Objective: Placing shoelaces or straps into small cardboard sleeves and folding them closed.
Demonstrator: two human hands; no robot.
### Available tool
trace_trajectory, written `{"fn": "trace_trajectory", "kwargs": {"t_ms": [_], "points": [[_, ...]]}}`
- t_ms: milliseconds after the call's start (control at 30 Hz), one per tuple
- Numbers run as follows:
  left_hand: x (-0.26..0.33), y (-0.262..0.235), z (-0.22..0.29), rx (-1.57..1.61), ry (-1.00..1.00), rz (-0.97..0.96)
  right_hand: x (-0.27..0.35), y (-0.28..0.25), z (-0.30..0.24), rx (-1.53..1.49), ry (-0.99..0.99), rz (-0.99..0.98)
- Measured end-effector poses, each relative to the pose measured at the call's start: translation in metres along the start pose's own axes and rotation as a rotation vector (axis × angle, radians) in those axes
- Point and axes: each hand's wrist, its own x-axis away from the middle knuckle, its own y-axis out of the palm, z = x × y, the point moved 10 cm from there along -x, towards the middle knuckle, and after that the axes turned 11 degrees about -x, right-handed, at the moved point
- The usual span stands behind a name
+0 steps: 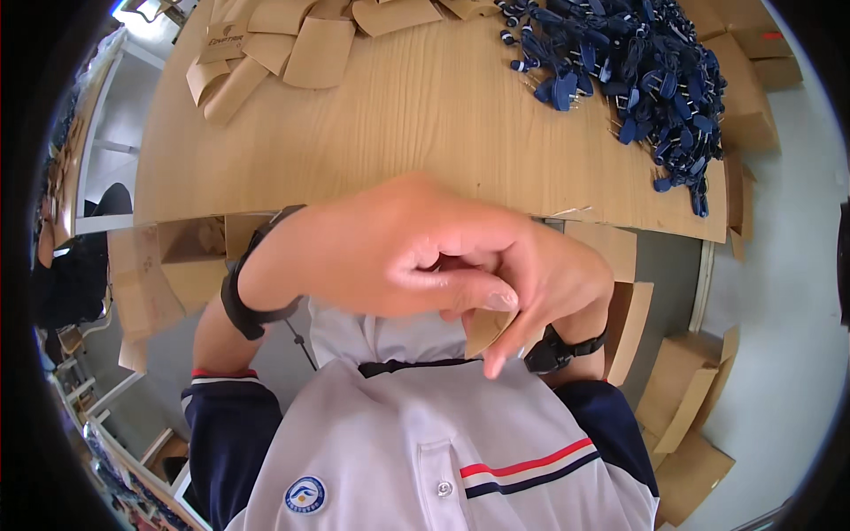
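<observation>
Both hands meet close in front of the person's chest: the left hand (372,257) curls over the right hand (549,283), and together the fingers pinch a small brown paper piece (485,329), of which only a tan corner shows below the thumb (the rest is hidden). Each wrist wears a dark band. Beyond them lies a pale wooden table (425,124), its near edge just past the knuckles and its middle bare. Flat brown paper sleeves (292,44) lie at its far left, a heap of dark blue cords (637,71) at its far right. Cardboard boxes (682,398) stand on the grey floor to the right.
</observation>
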Motion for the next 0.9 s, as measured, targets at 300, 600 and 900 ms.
{"fn": "trace_trajectory", "kwargs": {"t_ms": [300,600,900], "points": [[0.006,-0.006,0.025,-0.305,0.25,0.135,0.006,0.02,-0.02,-0.368,-0.181,-0.25],[0.017,0.004,0.052,-0.694,0.361,0.399,0.024,-0.006,-0.042,-0.536,-0.563,0.33],[0.038,-0.054,0.011,-1.188,-0.105,0.311,0.34,-0.051,0.003,1.397,-0.648,1.819]]}}
